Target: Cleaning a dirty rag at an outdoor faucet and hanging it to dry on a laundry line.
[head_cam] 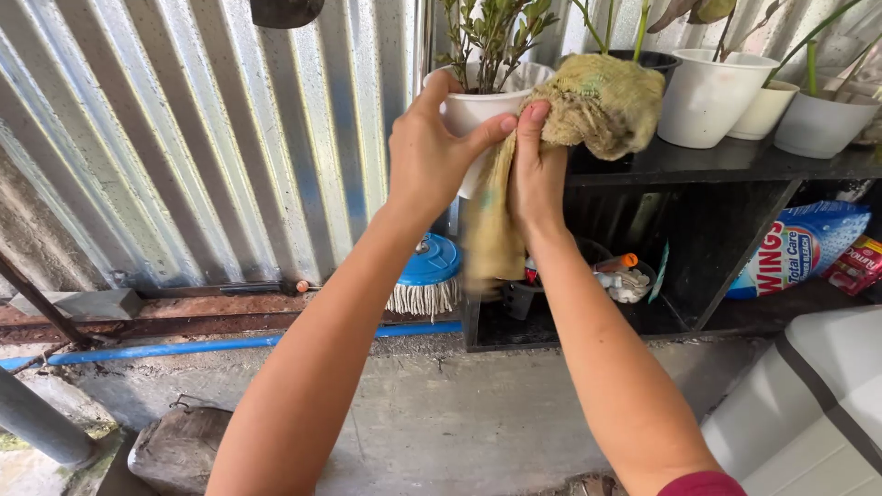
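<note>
White plant pot (473, 110) is being held up off the shelf by the left hand (432, 152): thumb hooked over the rim, fingers wrapped around the front wall, grip closed on the pot. A small green leafy plant (491, 37) is being carried in it, upright.

Yellowish cloth (597, 101) is being gripped by the right hand (536, 174), fingers closed on it and pressed against the pot's right side. One bunched end of the cloth is being draped above the hand, level with the pot rim; the other end is hanging down below the hand, blurred.

Pot and cloth are being held in front of the corrugated metal wall (211, 138), at the left end of the black shelf (726, 161) and just above its top.

On the shelf top, right of the cloth, more pots are being stored: a black pot (657, 61) partly hidden behind the cloth, a large white pot (707, 96), a cream pot (764, 108), a grey-white pot (820, 124).

In the open compartment below, small bottles and clutter (620, 276) are being kept; detail cannot be told. A blue-and-white bag (799, 246) is lying to the right of it.

A blue mop head with white strings (427, 276) is being propped at the wall base, its blue handle (184, 349) lying along the concrete floor (441, 404). A white appliance (808, 404) is being cropped at bottom right.
</note>
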